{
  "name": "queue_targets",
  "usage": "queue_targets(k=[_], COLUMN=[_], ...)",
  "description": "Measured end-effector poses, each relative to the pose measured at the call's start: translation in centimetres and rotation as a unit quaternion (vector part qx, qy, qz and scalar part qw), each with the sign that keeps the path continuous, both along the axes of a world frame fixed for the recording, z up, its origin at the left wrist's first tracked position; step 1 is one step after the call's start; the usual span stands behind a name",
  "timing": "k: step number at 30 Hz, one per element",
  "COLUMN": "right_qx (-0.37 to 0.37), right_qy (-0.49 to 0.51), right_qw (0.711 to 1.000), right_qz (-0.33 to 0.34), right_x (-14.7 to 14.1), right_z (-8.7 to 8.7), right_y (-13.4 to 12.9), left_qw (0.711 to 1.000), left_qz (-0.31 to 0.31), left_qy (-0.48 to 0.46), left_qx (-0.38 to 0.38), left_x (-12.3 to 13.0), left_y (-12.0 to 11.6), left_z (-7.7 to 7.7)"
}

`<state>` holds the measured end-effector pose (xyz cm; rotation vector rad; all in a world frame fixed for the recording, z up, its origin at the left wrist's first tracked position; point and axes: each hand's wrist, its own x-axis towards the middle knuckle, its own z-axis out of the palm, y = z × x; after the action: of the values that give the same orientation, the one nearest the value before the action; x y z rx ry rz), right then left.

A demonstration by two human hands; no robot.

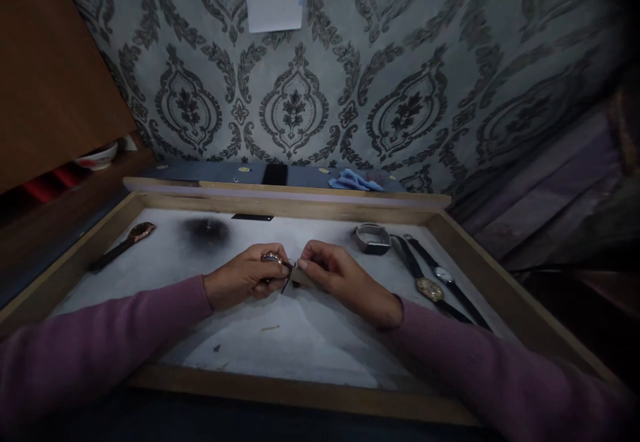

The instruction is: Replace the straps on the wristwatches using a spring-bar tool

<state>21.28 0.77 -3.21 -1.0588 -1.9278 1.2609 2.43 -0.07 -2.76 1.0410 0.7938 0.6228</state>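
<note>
My left hand (pixel 253 272) is closed around a wristwatch (pixel 271 257), whose shiny round case shows between thumb and fingers. A brownish watch strap (pixel 303 278) extends from the watch toward the right and passes under my right hand (pixel 335 269). The right thumb and forefinger are pinched together at the strap's end, close beside the left fingertips. Something thin and shiny shows between the two hands, too small to make out. Both hands are above the white bottom of a wooden-framed tray (pixel 300 379).
At the tray's right lie a square-looking watch (pixel 373 238), a gold-dial watch (pixel 430 289) and a dark-strapped watch (pixel 443 274). A brown watch (pixel 141 231) lies at the left. A black strip (pixel 253 217) sits at the back. Behind the tray is a blue cloth (pixel 354 180).
</note>
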Motion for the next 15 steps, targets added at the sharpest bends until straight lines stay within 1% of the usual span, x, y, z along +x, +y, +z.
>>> queue_targets(k=[4,10,15], right_qx=[-0.04,-0.075,-0.092], right_qy=[0.027,0.029,0.04], right_qw=[0.999,0.997,0.995], right_qz=[0.008,0.009,0.006], right_x=[-0.05,-0.1,-0.15], right_z=[0.25,0.55,0.45], right_y=[-0.08,-0.18,-0.13], left_qw=[1.0,1.0,1.0], left_qz=[0.0,-0.001,-0.004], left_qy=[0.007,0.01,0.014], left_qx=[-0.003,-0.004,0.0], left_x=[-0.04,-0.08,-0.01], left_y=[0.0,-0.06,-0.06], left_z=[0.09,0.05,0.24])
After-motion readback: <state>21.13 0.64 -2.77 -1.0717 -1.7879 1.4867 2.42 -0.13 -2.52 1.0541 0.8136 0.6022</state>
